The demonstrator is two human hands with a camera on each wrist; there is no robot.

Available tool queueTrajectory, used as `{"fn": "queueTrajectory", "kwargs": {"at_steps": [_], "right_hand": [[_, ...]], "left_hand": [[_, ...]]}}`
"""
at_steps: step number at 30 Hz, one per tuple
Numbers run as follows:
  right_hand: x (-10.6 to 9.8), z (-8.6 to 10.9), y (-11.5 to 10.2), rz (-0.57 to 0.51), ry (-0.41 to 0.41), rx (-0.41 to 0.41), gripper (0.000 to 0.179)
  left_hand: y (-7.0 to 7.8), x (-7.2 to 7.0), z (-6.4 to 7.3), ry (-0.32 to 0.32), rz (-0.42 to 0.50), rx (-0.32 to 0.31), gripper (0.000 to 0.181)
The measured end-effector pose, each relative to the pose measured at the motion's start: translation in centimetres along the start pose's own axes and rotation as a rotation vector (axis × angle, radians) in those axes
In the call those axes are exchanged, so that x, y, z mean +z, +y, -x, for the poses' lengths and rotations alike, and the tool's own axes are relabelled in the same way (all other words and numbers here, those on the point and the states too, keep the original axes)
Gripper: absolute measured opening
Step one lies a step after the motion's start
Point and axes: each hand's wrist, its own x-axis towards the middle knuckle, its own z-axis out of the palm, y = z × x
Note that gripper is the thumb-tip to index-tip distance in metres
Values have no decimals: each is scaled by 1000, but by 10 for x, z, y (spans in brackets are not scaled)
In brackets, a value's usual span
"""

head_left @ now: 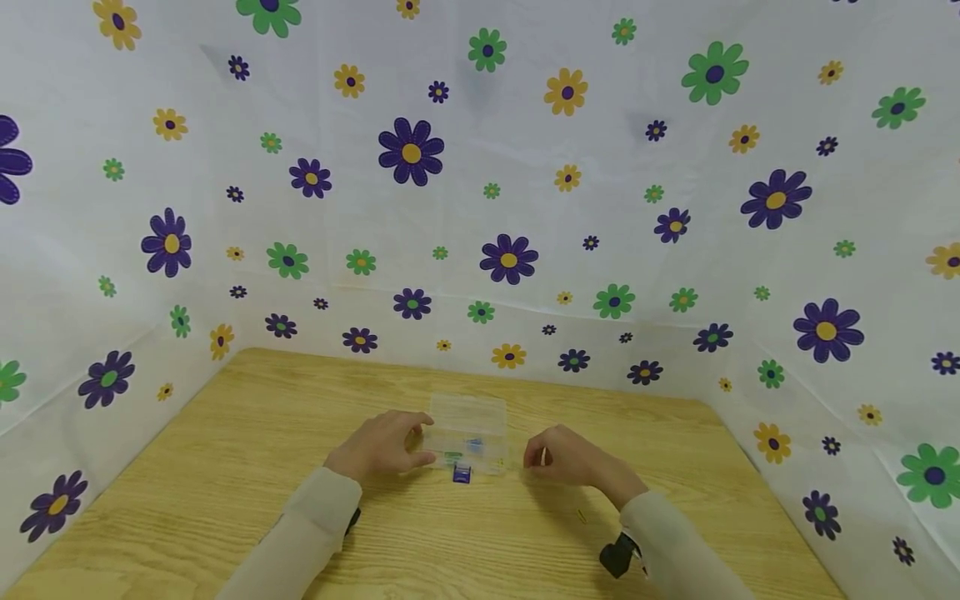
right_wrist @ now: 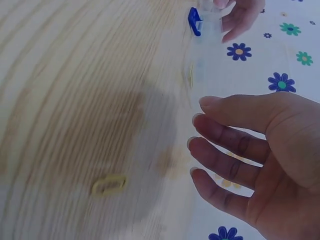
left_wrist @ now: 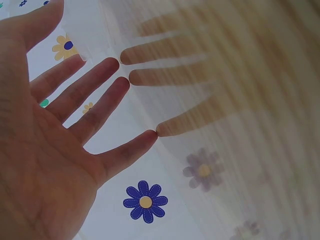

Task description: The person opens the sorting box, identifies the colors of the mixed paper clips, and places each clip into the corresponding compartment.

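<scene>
A clear plastic box [head_left: 468,414] with a blue latch [head_left: 462,474] lies on the wooden table, its lid folded back. Inside it show small blue pieces [head_left: 475,445] and a green one [head_left: 453,457]. My left hand [head_left: 386,442] is at the box's left side, fingertips right at its edge; in the left wrist view its fingers are spread and straight, tips on the shiny tabletop. My right hand [right_wrist: 250,150] hovers to the right of the box, fingers loosely bent, holding nothing. Below it on the table lies a yellow paper clip [right_wrist: 109,185].
The wooden table [head_left: 675,533] stretches around both hands. A white flower-print cloth [head_left: 480,208] walls off the back and both sides. A dark wrist device [head_left: 618,556] hangs under the right sleeve.
</scene>
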Motion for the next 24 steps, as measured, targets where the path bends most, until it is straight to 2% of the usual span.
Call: {"fn": "queueTrajectory", "kwargs": {"at_steps": [10, 17, 24], "right_hand": [[-2, 36, 16, -9, -51, 39, 7], [-4, 50, 17, -32, -76, 81, 6], [-4, 61, 16, 18, -51, 87, 11]], "left_hand": [[-1, 0, -2, 2, -5, 26, 59], [0, -1, -2, 3, -3, 29, 60], [0, 0, -2, -2, 2, 17, 61]]}}
